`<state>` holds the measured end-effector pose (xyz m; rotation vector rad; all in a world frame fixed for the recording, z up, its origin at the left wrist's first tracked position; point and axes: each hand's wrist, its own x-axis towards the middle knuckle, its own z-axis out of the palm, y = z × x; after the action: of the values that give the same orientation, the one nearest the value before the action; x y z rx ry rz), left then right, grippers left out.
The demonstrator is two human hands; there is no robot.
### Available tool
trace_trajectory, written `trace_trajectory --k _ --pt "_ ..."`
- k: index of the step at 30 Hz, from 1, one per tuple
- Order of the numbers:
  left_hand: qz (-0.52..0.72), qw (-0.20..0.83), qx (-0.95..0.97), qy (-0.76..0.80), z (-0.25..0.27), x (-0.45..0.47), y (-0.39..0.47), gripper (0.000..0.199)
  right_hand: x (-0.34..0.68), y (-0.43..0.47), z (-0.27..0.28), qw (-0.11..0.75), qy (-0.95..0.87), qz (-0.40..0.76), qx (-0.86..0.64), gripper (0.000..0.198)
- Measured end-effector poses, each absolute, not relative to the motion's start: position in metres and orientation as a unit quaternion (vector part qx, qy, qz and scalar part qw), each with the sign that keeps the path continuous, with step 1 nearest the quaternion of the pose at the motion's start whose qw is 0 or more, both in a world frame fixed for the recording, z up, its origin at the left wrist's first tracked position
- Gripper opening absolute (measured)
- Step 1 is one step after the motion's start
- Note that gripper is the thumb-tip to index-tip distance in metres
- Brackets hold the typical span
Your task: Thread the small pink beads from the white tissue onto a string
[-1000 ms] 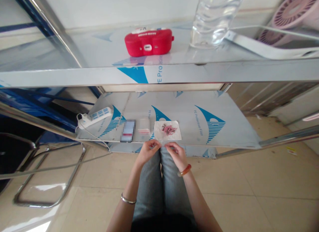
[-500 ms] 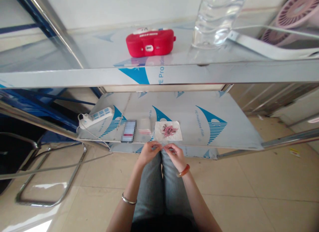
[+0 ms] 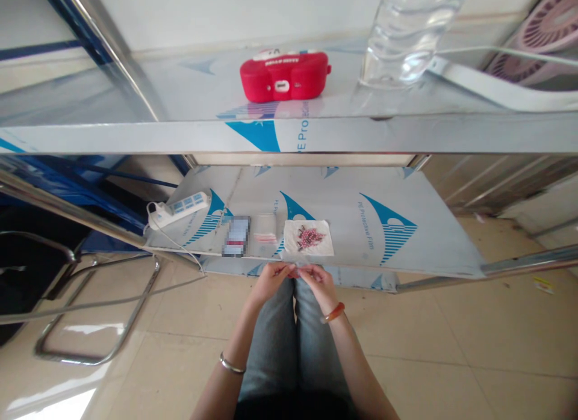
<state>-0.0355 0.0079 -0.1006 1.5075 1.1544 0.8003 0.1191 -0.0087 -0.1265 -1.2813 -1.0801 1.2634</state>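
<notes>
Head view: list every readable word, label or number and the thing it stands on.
"PE Protective Film": blue print on the lower steel shelf's film.
"PE Pro", cut off: upper steel shelf's front edge.
White lettering on the red plastic case: too small.
Blurred flat card: unreadable.

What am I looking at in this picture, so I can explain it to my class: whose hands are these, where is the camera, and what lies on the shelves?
There is no machine here. The camera sits on a person's head and looks forward and down, so you see their own arms and knees from above. The left hand and right hand meet over the lap, fingers pinched close together on something too small to make out. Just beyond them is a low metal shelf with a white sheet carrying a heap of small pink beads, a clear little bag, a blurred card and a power strip. The upper shelf holds a red case, a clear bottle and a pink fan.
</notes>
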Motion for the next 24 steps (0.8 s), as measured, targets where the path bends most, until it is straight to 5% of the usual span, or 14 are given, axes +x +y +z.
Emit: trace_trajectory --k 13,24 --pt "0.319 0.399 0.67 0.539 -0.1 -0.027 -0.004 0.034 0.12 -0.008 -0.137 0.457 -0.516 0.489 -0.534 0.03" --pt "0.357 0.47 0.57 0.571 -0.14 -0.034 -0.001 0.035 0.133 -0.007 -0.152 0.405 -0.403 0.691 -0.441 0.047"
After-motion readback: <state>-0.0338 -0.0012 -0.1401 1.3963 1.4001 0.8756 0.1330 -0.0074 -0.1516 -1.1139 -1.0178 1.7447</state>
